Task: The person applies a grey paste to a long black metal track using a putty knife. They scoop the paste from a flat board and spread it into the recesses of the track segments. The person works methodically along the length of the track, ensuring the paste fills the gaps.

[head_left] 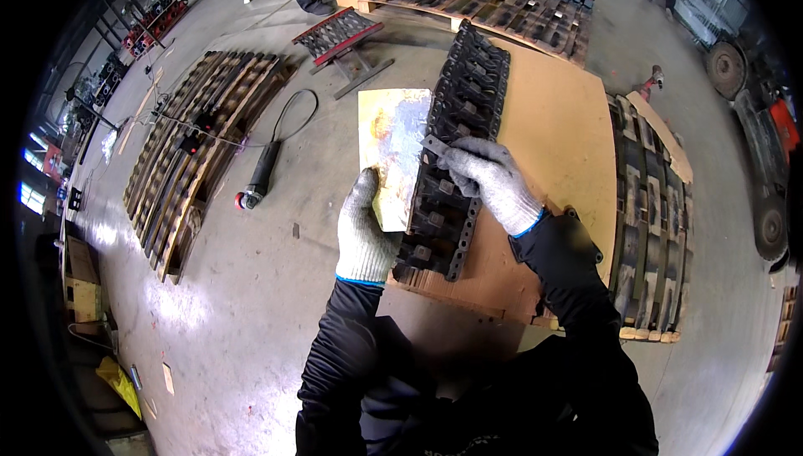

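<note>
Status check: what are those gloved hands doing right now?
Left hand grips metal sheet. Right hand grips black slotted strip. Both over board. Nothing blocking.

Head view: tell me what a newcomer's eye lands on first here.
First, the two grey knit-gloved hands at centre: the left hand grips a shiny, discoloured metal sheet, and the right hand rests on a long black slotted metal rack lying on a tan board. Left of them on the concrete floor lies a black angle grinder with a red head, beside curved rows of dark metal parts.
</note>
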Motion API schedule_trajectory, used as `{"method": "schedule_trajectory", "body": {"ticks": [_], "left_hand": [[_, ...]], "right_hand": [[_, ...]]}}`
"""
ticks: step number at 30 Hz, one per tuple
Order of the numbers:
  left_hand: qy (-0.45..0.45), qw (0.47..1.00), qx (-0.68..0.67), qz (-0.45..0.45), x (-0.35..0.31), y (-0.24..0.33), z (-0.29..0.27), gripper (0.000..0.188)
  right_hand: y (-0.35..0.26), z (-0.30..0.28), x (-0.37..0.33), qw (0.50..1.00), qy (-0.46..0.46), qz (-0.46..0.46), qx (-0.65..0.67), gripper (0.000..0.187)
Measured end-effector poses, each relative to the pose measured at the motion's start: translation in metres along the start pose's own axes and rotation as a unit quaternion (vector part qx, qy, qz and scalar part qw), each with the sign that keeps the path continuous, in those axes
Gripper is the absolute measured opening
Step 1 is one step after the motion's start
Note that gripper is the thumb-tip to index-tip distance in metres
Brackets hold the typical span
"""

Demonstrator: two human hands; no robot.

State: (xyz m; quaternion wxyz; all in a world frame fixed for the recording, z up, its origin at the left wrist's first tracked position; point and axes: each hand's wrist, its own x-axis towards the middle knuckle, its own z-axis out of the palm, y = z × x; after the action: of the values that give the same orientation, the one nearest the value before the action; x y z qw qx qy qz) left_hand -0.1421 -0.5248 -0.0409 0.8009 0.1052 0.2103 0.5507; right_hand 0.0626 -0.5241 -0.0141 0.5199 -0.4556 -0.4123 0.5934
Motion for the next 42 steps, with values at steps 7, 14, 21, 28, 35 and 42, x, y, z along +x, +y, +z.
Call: {"method": "schedule_trajectory", "body": {"ticks": [7, 14, 21, 28, 35, 42], "left_hand": [[0.025, 1.000, 0.004, 0.016, 0.001, 0.005, 0.000, 0.045], [0.013, 1.000, -0.016, -0.005, 0.004, 0.003, -0.005, 0.045], [-0.033, 0.993, -0.081, -0.073, 0.001, 0.010, -0.005, 0.037], [0.007, 0.997, -0.053, -0.064, -0.002, 0.002, 0.009, 0.036], [0.013, 1.000, -0.018, -0.013, 0.000, 0.000, 0.008, 0.041], [0.011, 0.992, 0.080, 0.096, -0.002, -0.001, 0.002, 0.042]], "right_hand": [[-0.008, -0.011, -0.003, 0.966, 0.032, -0.166, -0.195, 0.017], [-0.008, -0.001, -0.008, 0.939, -0.018, -0.232, -0.253, 0.018], [-0.006, 0.001, -0.006, 0.971, -0.053, -0.158, -0.169, 0.018], [0.001, -0.004, -0.001, 0.985, -0.051, -0.122, -0.110, 0.014], [-0.004, 0.000, -0.001, 0.786, 0.035, -0.447, -0.426, 0.025], [-0.021, -0.002, -0.013, 0.594, 0.025, -0.513, -0.619, 0.043]]}}
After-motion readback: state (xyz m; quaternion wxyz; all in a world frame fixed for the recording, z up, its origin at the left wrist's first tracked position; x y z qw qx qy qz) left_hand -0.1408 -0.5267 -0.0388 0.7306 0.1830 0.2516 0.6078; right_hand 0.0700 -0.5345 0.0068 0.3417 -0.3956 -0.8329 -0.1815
